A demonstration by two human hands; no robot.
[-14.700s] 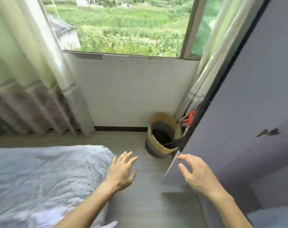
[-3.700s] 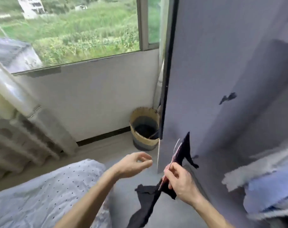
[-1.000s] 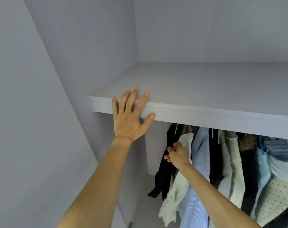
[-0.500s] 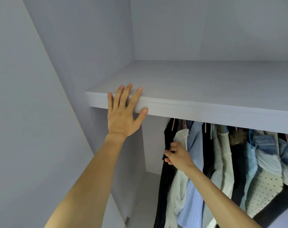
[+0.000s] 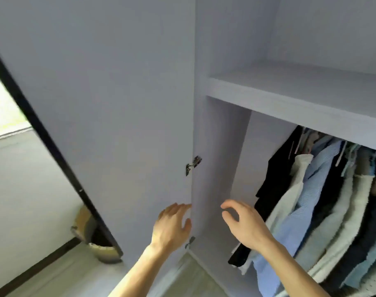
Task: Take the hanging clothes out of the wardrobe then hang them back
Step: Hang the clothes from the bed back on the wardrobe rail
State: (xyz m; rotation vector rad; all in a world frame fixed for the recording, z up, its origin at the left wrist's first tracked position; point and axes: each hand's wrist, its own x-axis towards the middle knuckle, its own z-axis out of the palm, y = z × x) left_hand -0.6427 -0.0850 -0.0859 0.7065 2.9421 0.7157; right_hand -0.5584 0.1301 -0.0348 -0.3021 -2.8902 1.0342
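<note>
Hands loose before the open wardrobe (image 5: 217, 146).
We hold our left hand (image 5: 172, 228) by the hinged edge of the door (image 5: 107, 103) and our right hand (image 5: 246, 228) just before the black garment (image 5: 275, 179), both with fingers slack and gripping nothing. The hanging clothes (image 5: 311, 200) crowd under the shelf (image 5: 290, 99) at the wardrobe's right side.

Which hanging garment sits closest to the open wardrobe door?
The black garment, first in the row; the white one and the blue striped shirt hang further right.
</note>
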